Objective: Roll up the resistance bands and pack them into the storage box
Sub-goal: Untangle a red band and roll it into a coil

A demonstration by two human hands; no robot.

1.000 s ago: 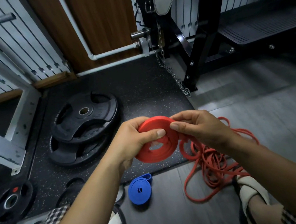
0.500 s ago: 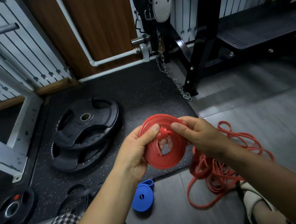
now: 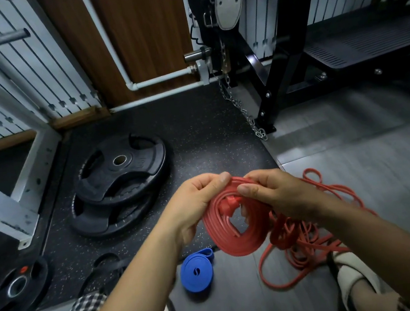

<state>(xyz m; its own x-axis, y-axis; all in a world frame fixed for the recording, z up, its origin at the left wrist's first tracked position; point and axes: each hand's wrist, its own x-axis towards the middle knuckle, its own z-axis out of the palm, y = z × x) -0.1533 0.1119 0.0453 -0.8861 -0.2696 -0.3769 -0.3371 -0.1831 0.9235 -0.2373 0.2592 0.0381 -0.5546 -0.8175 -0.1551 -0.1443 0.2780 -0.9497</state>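
Only a white S-shaped logo point(image 3: 195, 272) shows on the blue band point(image 3: 189, 282)

One blue band point(image 3: 197, 272), three plates point(image 3: 121, 163) (black)

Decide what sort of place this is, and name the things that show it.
Probably a gym or home weight room: black weight plates stacked on a rubber mat, a lifting belt hanging by a black rack.

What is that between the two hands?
A coiled red band; the left hand and right hand both grip its top, in the head view.
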